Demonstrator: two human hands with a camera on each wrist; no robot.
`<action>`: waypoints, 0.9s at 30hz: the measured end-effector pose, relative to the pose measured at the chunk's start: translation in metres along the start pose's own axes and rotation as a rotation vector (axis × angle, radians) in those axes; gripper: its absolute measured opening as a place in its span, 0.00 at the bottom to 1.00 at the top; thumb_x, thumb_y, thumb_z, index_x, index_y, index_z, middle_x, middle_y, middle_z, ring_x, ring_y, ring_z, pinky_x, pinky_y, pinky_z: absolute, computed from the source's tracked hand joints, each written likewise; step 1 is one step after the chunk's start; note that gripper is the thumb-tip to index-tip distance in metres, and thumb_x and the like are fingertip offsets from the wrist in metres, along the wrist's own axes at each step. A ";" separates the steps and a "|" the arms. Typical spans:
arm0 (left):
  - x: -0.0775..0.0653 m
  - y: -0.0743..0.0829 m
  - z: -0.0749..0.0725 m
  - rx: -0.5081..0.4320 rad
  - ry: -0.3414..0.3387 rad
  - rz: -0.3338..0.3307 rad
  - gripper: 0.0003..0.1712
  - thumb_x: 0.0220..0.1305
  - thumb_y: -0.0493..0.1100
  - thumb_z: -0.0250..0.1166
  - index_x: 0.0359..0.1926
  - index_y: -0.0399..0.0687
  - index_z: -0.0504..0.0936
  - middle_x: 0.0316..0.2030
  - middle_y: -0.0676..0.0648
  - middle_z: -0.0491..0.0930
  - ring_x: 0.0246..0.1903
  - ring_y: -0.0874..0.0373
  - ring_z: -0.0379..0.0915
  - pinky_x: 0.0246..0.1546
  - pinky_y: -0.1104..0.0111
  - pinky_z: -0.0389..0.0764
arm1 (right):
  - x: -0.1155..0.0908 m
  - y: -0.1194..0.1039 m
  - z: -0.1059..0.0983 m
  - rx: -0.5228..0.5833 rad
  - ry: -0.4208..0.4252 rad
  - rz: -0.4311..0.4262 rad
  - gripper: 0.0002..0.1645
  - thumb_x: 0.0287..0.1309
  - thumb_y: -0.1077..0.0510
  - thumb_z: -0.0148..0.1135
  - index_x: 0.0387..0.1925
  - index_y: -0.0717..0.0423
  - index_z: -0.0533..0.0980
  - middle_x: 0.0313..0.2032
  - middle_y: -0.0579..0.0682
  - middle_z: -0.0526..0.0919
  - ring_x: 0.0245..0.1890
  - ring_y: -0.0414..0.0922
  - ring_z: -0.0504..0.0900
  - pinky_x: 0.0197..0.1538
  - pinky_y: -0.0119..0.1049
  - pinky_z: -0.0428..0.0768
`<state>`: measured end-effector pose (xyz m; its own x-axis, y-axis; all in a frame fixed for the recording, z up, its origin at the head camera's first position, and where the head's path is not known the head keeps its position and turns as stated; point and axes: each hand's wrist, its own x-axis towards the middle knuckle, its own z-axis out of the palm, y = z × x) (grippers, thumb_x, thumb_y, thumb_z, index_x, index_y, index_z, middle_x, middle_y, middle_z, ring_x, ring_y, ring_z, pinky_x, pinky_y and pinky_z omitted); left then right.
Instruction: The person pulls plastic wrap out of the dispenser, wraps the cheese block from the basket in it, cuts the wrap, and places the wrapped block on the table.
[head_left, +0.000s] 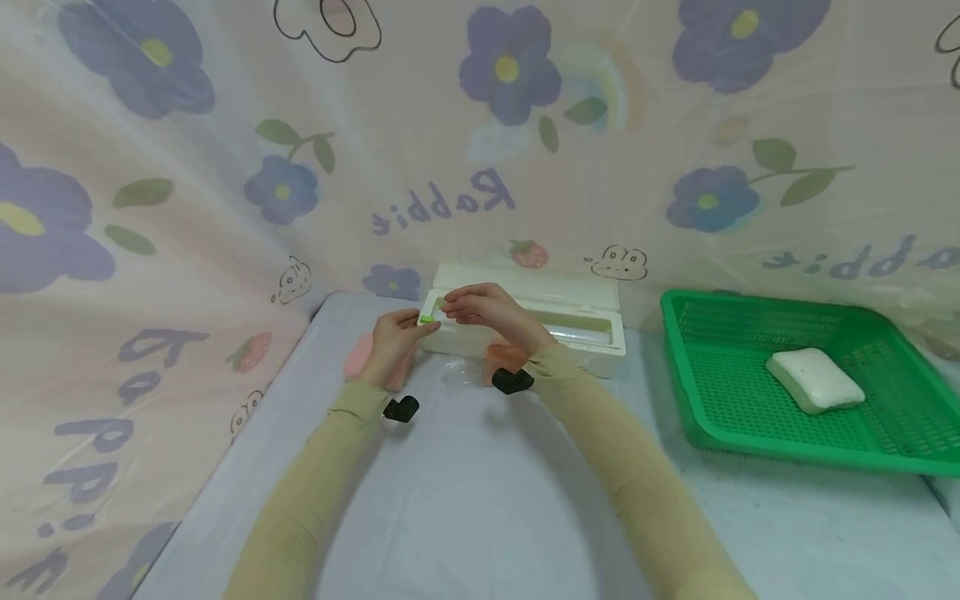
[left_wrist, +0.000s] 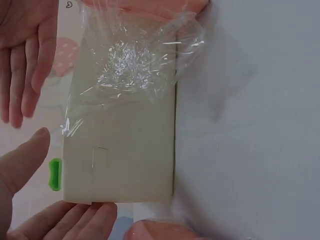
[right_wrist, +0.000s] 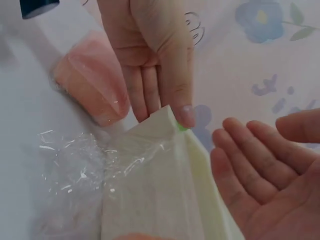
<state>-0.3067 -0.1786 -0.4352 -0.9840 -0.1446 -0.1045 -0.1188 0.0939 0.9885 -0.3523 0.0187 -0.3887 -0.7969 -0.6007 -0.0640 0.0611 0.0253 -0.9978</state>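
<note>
A long white cling film box (head_left: 525,343) stands with its lid (head_left: 525,283) up, a roll of film (head_left: 577,333) inside. At its left end is my left hand (head_left: 393,337), fingers extended along the end and thumb close to a small green slider (left_wrist: 55,174). The right hand (right_wrist: 270,165) hovers over the box's left part, palm turned inward, fingers straight with nothing in them. Crumpled clear film (left_wrist: 130,65) hangs over the front of the box and spreads onto the table (right_wrist: 70,165).
A pink-orange wrapped package (right_wrist: 95,80) lies beside the box's left end. An orange piece (head_left: 506,360) sits in front of the box, partly behind the right wrist. To the right, a green basket (head_left: 697,433) holds a white rounded block (head_left: 813,379). A patterned curtain (head_left: 420,150) hangs behind.
</note>
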 end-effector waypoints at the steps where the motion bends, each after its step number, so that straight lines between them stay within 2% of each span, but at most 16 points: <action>1: -0.001 0.001 0.002 0.011 0.004 0.008 0.35 0.53 0.39 0.74 0.60 0.31 0.72 0.54 0.35 0.76 0.55 0.51 0.73 0.53 0.64 0.76 | 0.003 0.000 0.001 -0.020 0.005 -0.007 0.20 0.69 0.63 0.50 0.58 0.72 0.70 0.51 0.63 0.79 0.53 0.54 0.78 0.58 0.44 0.76; 5: -0.001 0.002 0.006 0.029 0.006 0.020 0.37 0.50 0.38 0.76 0.60 0.31 0.72 0.55 0.36 0.76 0.55 0.49 0.73 0.50 0.65 0.78 | 0.015 0.002 0.005 -0.070 0.031 -0.032 0.20 0.70 0.62 0.50 0.57 0.71 0.71 0.51 0.64 0.79 0.53 0.55 0.78 0.57 0.44 0.76; 11: 0.002 -0.005 0.009 0.035 0.073 0.021 0.34 0.49 0.38 0.76 0.58 0.33 0.75 0.52 0.38 0.78 0.52 0.53 0.76 0.44 0.71 0.80 | 0.030 0.010 0.016 -0.121 0.036 -0.040 0.19 0.69 0.63 0.52 0.56 0.71 0.72 0.49 0.65 0.80 0.52 0.56 0.78 0.55 0.41 0.77; 14: 0.003 -0.007 0.008 -0.007 0.078 0.025 0.32 0.49 0.36 0.76 0.56 0.33 0.76 0.51 0.38 0.79 0.51 0.54 0.76 0.43 0.72 0.80 | 0.035 0.013 0.021 -0.137 0.053 -0.037 0.18 0.68 0.64 0.53 0.54 0.72 0.73 0.48 0.66 0.80 0.51 0.58 0.78 0.55 0.41 0.78; 17: 0.005 -0.008 0.006 -0.076 0.060 0.024 0.32 0.49 0.34 0.75 0.56 0.32 0.76 0.50 0.37 0.79 0.50 0.54 0.76 0.44 0.72 0.80 | 0.040 0.016 0.024 -0.149 0.062 -0.033 0.16 0.68 0.66 0.53 0.53 0.73 0.74 0.47 0.66 0.80 0.50 0.57 0.79 0.53 0.39 0.79; 19: 0.006 -0.009 0.004 -0.087 0.039 0.029 0.31 0.50 0.33 0.75 0.56 0.31 0.75 0.50 0.37 0.79 0.51 0.53 0.77 0.45 0.72 0.80 | 0.042 0.018 0.025 -0.167 0.062 -0.032 0.16 0.67 0.66 0.53 0.52 0.73 0.75 0.46 0.65 0.81 0.49 0.55 0.80 0.52 0.37 0.79; 23: 0.007 -0.010 -0.001 0.001 0.011 0.049 0.31 0.50 0.35 0.75 0.56 0.32 0.76 0.50 0.36 0.79 0.51 0.52 0.77 0.43 0.74 0.80 | 0.044 0.021 0.027 -0.220 0.060 -0.033 0.14 0.66 0.66 0.55 0.50 0.70 0.77 0.45 0.62 0.82 0.48 0.52 0.80 0.50 0.35 0.80; 27: 0.009 -0.010 -0.004 0.049 -0.011 0.059 0.31 0.51 0.37 0.75 0.56 0.33 0.77 0.50 0.37 0.79 0.50 0.52 0.77 0.43 0.74 0.80 | 0.046 0.023 0.029 -0.295 0.084 -0.036 0.13 0.64 0.64 0.60 0.47 0.66 0.80 0.44 0.58 0.83 0.48 0.48 0.79 0.49 0.33 0.79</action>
<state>-0.3142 -0.1846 -0.4454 -0.9907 -0.1270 -0.0481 -0.0671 0.1499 0.9864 -0.3699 -0.0319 -0.4138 -0.8432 -0.5373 -0.0175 -0.1353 0.2436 -0.9604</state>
